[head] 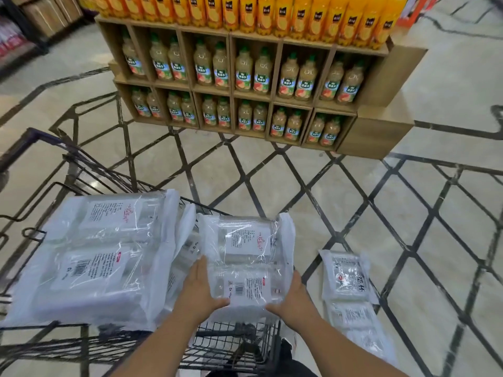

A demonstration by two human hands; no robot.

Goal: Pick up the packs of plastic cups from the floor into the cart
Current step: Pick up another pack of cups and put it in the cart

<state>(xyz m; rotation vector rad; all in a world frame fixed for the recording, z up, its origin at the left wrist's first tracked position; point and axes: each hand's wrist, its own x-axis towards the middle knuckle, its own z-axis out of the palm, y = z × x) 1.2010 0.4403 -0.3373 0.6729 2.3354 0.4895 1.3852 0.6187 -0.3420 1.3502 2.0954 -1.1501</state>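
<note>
The left hand point(202, 289) and right hand point(291, 297) clamp opposite sides of the pack of plastic cups point(245, 257) (likely light, crushable, slippery film), a sensible two-sided hold.

Tiled floor point(272, 172) with two cup packs point(345, 276) beside the wire cart point(223, 346); cardboard drink display point(245, 85) farther off

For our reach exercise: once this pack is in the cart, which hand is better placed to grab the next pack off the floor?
Probably right. Both grip the held pack; the floor packs lie beside the right hand, the left hand is over the cart, farther away.
</note>
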